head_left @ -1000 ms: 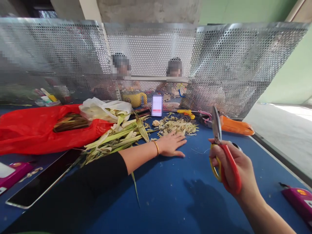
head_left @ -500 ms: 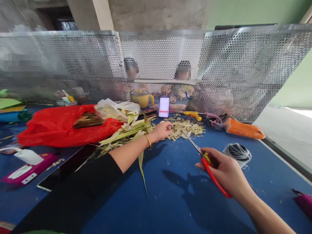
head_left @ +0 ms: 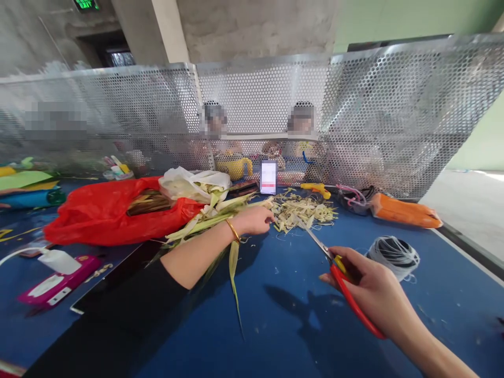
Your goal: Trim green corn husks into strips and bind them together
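Note:
My right hand [head_left: 372,289] grips red-and-yellow-handled scissors [head_left: 342,281] above the blue table. Their blades point forward to a heap of pale husk clippings [head_left: 305,207]. At the left edge of that heap is my left hand [head_left: 258,219], with a gold bangle at the wrist and its fingers curled closed. Whatever may be between those fingertips is hidden. Beneath and behind my left forearm lie long green-yellow corn husk leaves [head_left: 197,226]. One narrow leaf [head_left: 235,273] trails toward me over the table.
A red plastic bag [head_left: 94,215] and a white bag [head_left: 192,181] lie left. A phone [head_left: 269,177] stands before the perforated metal screen [head_left: 260,89], with people behind it. At right are a ball of string [head_left: 394,257], an orange packet [head_left: 405,210] and a yellow glue gun [head_left: 316,189].
My left hand has drawn slightly back toward me, and its fingers look more curled. The scissors stay in my right hand. The camera view has shifted a little.

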Demonstrator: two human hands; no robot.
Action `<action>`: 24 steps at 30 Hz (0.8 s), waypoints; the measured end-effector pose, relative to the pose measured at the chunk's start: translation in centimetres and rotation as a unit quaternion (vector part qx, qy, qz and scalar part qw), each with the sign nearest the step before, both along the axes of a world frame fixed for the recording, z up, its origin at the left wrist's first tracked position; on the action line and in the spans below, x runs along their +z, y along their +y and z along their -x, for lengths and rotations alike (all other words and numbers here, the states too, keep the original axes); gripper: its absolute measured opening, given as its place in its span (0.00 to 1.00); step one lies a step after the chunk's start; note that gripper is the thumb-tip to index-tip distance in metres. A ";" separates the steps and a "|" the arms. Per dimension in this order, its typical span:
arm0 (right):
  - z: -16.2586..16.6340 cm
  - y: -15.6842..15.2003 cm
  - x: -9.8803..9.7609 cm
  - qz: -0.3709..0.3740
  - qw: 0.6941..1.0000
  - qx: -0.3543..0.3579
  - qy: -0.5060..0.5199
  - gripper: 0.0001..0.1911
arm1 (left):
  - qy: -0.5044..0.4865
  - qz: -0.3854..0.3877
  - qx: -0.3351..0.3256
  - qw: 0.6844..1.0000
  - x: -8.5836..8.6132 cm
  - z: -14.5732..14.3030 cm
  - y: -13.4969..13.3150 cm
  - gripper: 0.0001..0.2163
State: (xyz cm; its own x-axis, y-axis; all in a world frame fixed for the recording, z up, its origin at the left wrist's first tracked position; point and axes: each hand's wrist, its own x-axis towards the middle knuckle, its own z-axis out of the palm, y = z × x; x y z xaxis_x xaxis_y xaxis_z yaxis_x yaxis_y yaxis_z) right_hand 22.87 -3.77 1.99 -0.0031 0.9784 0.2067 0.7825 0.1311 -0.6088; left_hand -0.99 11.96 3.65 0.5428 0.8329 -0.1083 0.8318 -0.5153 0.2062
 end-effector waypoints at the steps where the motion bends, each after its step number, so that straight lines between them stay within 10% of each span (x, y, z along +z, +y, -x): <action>1: -0.1 0.1 0.0 0.003 1.000 -0.005 -0.004 0.24 | 0.000 -0.010 -0.001 1.000 0.0 -0.4 0.0 0.13; 10: -0.4 0.1 -1.4 0.051 0.969 0.062 -0.234 0.16 | -0.001 -0.145 0.150 0.978 2.0 2.4 -3.7 0.15; 17: -1.1 0.6 -3.3 0.036 0.930 0.071 -0.360 0.14 | 0.049 -0.057 0.218 0.973 -1.3 5.9 -9.4 0.13; 24: -2.4 1.0 -3.0 0.029 0.921 0.090 -0.379 0.14 | -0.203 0.033 0.229 0.951 -2.9 6.6 -9.7 0.08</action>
State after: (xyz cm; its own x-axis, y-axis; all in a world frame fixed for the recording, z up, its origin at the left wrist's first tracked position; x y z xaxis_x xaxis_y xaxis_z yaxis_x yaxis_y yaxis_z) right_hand 25.31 -2.78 -0.99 -0.2885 0.9571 0.0267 0.9540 0.2849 0.0932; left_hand -7.58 2.27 0.78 0.1327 0.9908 -0.0276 0.8111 -0.0925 0.5776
